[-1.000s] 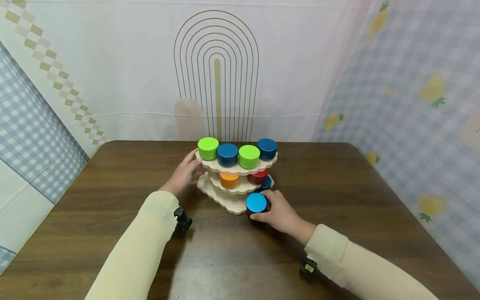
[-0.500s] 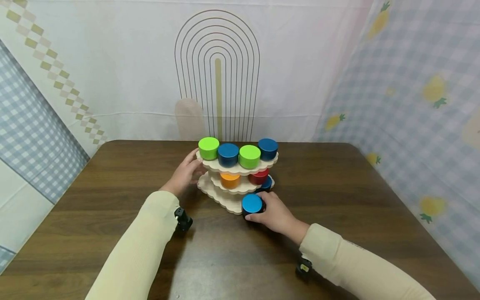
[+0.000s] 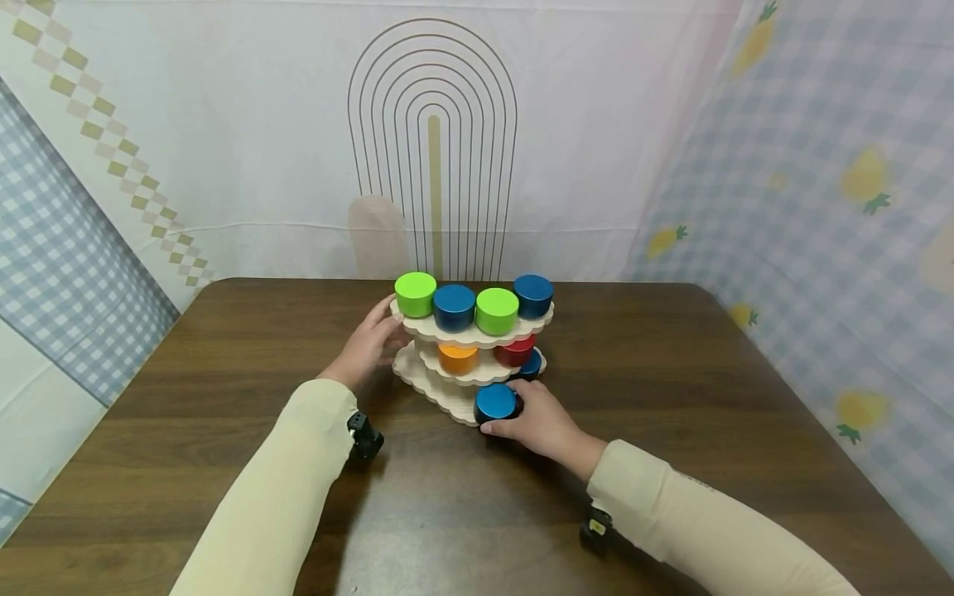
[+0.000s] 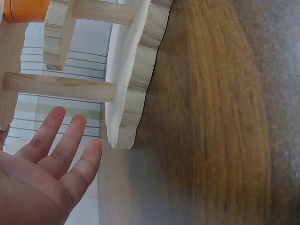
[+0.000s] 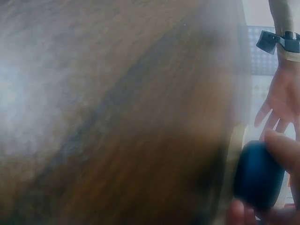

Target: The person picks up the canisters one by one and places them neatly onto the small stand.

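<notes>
A pale wooden stand (image 3: 440,389) with three scalloped tiers stands mid-table. My left hand (image 3: 365,343) holds the top tier's left edge by the thumb and forefinger. Its other fingers (image 4: 70,145) are spread beside the tiers in the left wrist view. My right hand (image 3: 547,418) grips a blue cylinder block (image 3: 495,401) by its sides, over the bottom tier's front edge; contact with the tier cannot be told. Green (image 3: 415,294) and dark blue (image 3: 454,308) blocks alternate along the top tier. Lower down sit an orange block (image 3: 458,358), a red block (image 3: 514,353) and another blue block (image 3: 531,364).
The brown wooden table (image 3: 447,513) spreads around the stand, with patterned cloth (image 3: 283,141) behind and at both sides. Small black wrist cameras (image 3: 365,434) are strapped beneath both forearms.
My right hand has moved the blue cylinder block left and slightly back, onto or above the bottom tier's front edge. The left hand and the stand stay nearly where they were.
</notes>
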The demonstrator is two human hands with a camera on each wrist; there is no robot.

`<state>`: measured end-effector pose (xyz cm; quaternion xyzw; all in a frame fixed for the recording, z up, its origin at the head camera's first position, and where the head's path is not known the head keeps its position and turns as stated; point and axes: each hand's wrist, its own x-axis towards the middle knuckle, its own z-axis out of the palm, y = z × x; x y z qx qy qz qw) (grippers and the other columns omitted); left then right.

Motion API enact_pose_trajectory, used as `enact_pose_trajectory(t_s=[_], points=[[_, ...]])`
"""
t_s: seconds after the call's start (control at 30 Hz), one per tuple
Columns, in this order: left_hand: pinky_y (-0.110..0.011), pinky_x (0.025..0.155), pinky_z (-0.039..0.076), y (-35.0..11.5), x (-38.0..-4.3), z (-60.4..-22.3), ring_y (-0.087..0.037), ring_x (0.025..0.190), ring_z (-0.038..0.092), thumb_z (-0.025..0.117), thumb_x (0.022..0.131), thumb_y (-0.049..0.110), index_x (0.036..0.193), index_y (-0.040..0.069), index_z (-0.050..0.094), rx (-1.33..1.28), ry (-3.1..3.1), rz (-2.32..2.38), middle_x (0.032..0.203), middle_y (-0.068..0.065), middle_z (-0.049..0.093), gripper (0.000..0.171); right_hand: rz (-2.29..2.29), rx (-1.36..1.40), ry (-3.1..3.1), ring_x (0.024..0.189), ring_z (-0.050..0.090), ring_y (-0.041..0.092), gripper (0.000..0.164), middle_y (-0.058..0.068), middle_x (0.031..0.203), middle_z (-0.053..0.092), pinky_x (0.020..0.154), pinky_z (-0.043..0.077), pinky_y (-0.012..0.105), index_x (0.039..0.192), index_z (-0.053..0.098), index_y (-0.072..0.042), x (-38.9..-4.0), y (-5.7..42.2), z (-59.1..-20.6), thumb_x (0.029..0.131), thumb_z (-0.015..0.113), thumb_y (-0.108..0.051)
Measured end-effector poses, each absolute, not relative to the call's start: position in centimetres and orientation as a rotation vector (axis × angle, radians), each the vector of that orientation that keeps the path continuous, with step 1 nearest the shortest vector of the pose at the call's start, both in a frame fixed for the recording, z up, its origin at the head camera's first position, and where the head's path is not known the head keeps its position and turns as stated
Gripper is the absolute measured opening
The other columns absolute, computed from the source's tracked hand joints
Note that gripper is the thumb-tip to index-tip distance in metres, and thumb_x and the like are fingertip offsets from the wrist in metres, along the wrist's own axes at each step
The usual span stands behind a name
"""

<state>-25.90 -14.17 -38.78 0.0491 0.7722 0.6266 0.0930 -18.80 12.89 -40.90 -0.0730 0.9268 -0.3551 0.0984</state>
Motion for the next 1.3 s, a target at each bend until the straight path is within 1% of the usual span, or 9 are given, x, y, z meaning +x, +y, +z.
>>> enact_pose_trajectory(t_s=[0.13, 0.2, 0.3, 0.4, 0.47, 0.67, 0.77, 1.03, 1.3], points=[[-0.060, 0.104, 0.033, -14.1, -25.9, -38.8, -0.043, 0.130, 0.043, 0.034, 0.104, 0.038, 0.157, 0.027, 0.009, 0.146, 2.294, 1.860, 0.146, -0.024, 0.038, 0.059, -1.051, -0.200, 2.738, 0.115, 0.053, 0.033, 0.076, 0.020, 0.131, 0.050, 0.098, 0.045, 0.050, 0.136, 0.048, 0.000, -18.9, 12.7, -40.9, 0.077, 0.081, -0.035], [-0.060, 0.104, 0.033, -14.1, -25.9, -38.8, -0.043, 0.130, 0.043, 0.034, 0.104, 0.038, 0.157, 0.027, 0.009, 0.146, 2.299, 1.855, 0.147, -0.024, 0.038, 0.060, -1.057, -0.198, 2.738, 0.111, 0.054, 0.030, 0.074, 0.018, 0.127, 0.053, 0.096, 0.047, 0.047, 0.134, 0.049, 0.000, -19.0, 12.7, -40.9, 0.078, 0.081, -0.035], [-0.060, 0.104, 0.033, -14.1, -25.9, -38.8, -0.043, 0.130, 0.043, 0.034, 0.104, 0.038, 0.157, 0.027, 0.010, 0.142, 2.302, 1.854, 0.146, -0.024, 0.039, 0.059, -1.080, -0.200, 2.728, 0.095, 0.056, 0.025, 0.064, 0.012, 0.108, 0.059, 0.081, 0.051, 0.038, 0.127, 0.053, 0.000, -19.1, 12.6, -40.9, 0.078, 0.081, -0.032], [-0.060, 0.104, 0.033, -14.1, -25.9, -38.8, -0.043, 0.130, 0.043, 0.034, 0.104, 0.038, 0.157, 0.027, 0.010, 0.140, 2.304, 1.850, 0.147, -0.023, 0.039, 0.059, -1.101, -0.209, 2.718, 0.077, 0.052, 0.021, 0.049, 0.008, 0.087, 0.055, 0.063, 0.044, 0.030, 0.115, 0.056, -0.002, -19.2, 12.5, -40.8, 0.080, 0.080, -0.028], [-0.060, 0.104, 0.033, -14.1, -25.9, -38.7, -0.043, 0.130, 0.043, 0.035, 0.104, 0.038, 0.157, 0.026, 0.010, 0.137, 2.303, 1.851, 0.147, -0.023, 0.038, 0.059, -1.103, -0.222, 2.721, 0.071, 0.050, 0.019, 0.041, 0.006, 0.082, 0.052, 0.058, 0.040, 0.028, 0.110, 0.056, -0.002, -19.2, 12.5, -40.9, 0.082, 0.078, -0.024], [-0.060, 0.103, 0.034, -14.1, -25.8, -38.7, -0.044, 0.130, 0.042, 0.035, 0.104, 0.037, 0.157, 0.026, 0.010, 0.137, 2.301, 1.855, 0.148, -0.023, 0.036, 0.059, -1.088, -0.244, 2.743, 0.069, 0.050, 0.018, 0.024, 0.005, 0.081, 0.052, 0.059, 0.040, 0.027, 0.103, 0.057, -0.004, -19.4, 12.4, -40.9, 0.088, 0.071, -0.016], [-0.060, 0.103, 0.034, -14.1, -25.9, -38.6, -0.043, 0.129, 0.043, 0.035, 0.104, 0.037, 0.157, 0.026, 0.011, 0.137, 2.304, 1.852, 0.148, -0.022, 0.037, 0.059, -1.079, -0.252, 2.756, 0.070, 0.050, 0.018, 0.020, 0.004, 0.081, 0.052, 0.061, 0.041, 0.028, 0.100, 0.057, -0.004, -19.5, 12.3, -40.9, 0.090, 0.069, -0.016], [-0.060, 0.103, 0.035, -14.1, -26.0, -38.7, -0.044, 0.129, 0.044, 0.034, 0.104, 0.038, 0.157, 0.025, 0.011, 0.151, 2.319, 1.838, 0.149, -0.022, 0.036, 0.059, -1.091, -0.203, 2.755, 0.070, 0.051, 0.018, 0.021, 0.004, 0.081, 0.055, 0.061, 0.042, 0.028, 0.103, 0.058, -0.004, -19.6, 12.4, -40.9, 0.092, 0.067, -0.020], [-0.061, 0.105, 0.033, -14.4, -26.1, -38.9, -0.043, 0.132, 0.042, 0.034, 0.104, 0.041, 0.157, 0.025, 0.009, 0.164, 2.327, 1.804, 0.151, -0.022, 0.033, 0.061, -1.146, -0.217, 2.770, 0.074, 0.052, 0.018, 0.041, 0.005, 0.087, 0.058, 0.065, 0.045, 0.028, 0.124, 0.058, 0.001, -19.2, 13.4, -40.6, 0.090, 0.068, -0.020]])
